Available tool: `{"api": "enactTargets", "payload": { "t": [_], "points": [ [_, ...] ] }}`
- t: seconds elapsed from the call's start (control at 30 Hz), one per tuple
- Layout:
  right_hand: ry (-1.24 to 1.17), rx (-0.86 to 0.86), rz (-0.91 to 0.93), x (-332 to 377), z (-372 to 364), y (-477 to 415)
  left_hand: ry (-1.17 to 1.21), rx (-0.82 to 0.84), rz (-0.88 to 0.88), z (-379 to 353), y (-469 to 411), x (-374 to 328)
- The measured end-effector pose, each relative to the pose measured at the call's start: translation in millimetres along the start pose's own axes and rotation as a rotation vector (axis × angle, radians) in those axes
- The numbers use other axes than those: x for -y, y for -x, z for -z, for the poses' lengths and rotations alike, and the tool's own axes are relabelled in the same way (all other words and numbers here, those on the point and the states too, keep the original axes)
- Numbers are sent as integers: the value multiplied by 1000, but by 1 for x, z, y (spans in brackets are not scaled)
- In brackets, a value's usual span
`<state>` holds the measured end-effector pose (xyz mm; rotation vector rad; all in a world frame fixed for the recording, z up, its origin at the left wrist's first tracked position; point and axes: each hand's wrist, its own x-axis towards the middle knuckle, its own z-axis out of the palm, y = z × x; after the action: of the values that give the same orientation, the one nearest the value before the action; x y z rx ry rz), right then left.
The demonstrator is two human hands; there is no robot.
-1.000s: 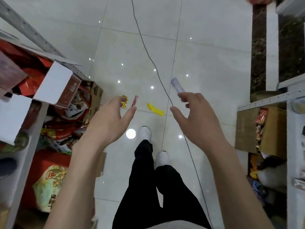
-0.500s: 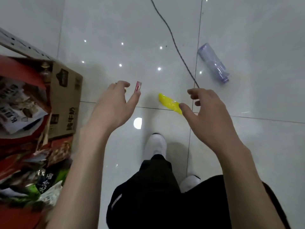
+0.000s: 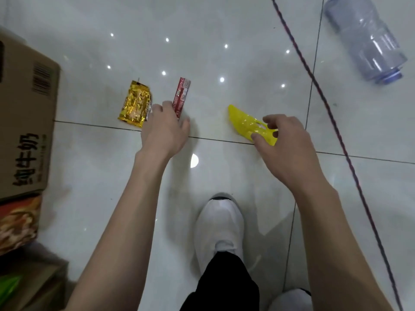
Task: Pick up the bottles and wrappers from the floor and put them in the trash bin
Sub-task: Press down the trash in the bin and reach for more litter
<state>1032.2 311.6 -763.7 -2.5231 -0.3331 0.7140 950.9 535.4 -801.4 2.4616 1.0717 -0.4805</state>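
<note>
The crumpled yellow plastic wrapper [image 3: 247,124] lies on the glossy white tile floor [image 3: 202,19], just above a tile joint. Its long axis runs from upper left to lower right, so its lower right end points toward the right hand [image 3: 289,144]. This hand is clearly the nearer one. Its thumb rests at the near edge of the wrapper and its curled fingers [image 3: 269,119] come over the far edge, so the narrow gap between them is filled by the wrapper's end; I judge the pinch is made or almost made, and the next move is only to lift. The left hand [image 3: 166,131] is well apart from it. Its fingers are loosely spread and lie over the near end of a narrow red stick wrapper [image 3: 182,93], whose long axis goes almost straight away from the person. A gold foil wrapper [image 3: 134,104] lies just beside these fingers, on their left; this hand grips nothing yet, as far as I can see. A clear bluish plastic bottle [image 3: 363,39] lies on its side far to the upper right, beyond a dark cable [image 3: 314,81]. A brown cardboard box [image 3: 24,108] stands at the left. The trash bin is not in view.
</note>
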Motion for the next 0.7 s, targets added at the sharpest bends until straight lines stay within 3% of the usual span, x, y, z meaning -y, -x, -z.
{"api": "enactTargets", "payload": {
  "t": [0.27,0.7],
  "points": [
    [153,-47,5,-15,-32,-28,-8,-148,-4,-26,-22,5],
    [112,-223,97,-16,-87,-55,221,-60,43,-38,-2,-8]
  ]
}}
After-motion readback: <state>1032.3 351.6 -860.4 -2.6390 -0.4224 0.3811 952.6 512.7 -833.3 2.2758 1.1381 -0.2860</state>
